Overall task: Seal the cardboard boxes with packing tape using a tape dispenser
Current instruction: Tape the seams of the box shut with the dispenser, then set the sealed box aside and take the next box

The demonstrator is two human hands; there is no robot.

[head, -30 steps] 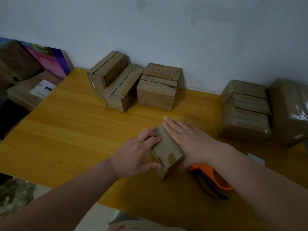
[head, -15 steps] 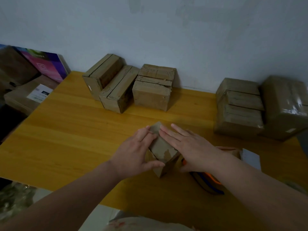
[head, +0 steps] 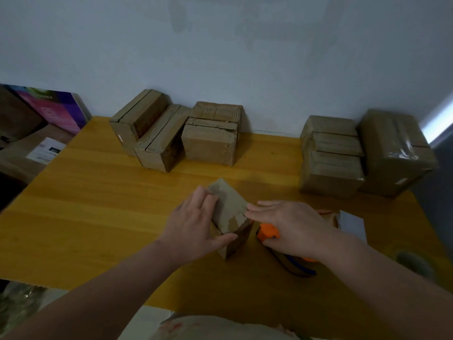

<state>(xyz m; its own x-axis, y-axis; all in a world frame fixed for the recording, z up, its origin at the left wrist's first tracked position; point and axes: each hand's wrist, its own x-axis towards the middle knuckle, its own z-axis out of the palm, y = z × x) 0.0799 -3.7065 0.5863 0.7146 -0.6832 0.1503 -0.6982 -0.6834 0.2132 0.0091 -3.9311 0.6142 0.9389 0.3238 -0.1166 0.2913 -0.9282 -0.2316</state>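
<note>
Your left hand point(head: 193, 227) is gripping the small box point(head: 229, 209), thumb against its near face and fingers curling over its top left edge, and is holding it standing on the table point(head: 98, 204) close to the middle of the near edge. Your right hand point(head: 291, 224) is lying flat and relaxed with its fingers straight. Their tips are touching the box's top right edge while the palm is covering the orange tape dispenser point(head: 268, 233), which is resting on the table just beside the box; whether the palm is pressing on it I cannot tell. The top of the small box is showing a torn patch, and it is not clear whether tape is running over it. Along the far edge, toward the left corner, three boxes point(head: 210, 138) are sitting with dark open seams, so they are looking unsealed and are probably waiting their turn. At the far right corner the stacked boxes point(head: 331, 155) and the large box point(head: 397, 153) beside them are shining with glossy tape, so they are appearing finished. By that reading you are working somewhere near the middle of the job.
</note>
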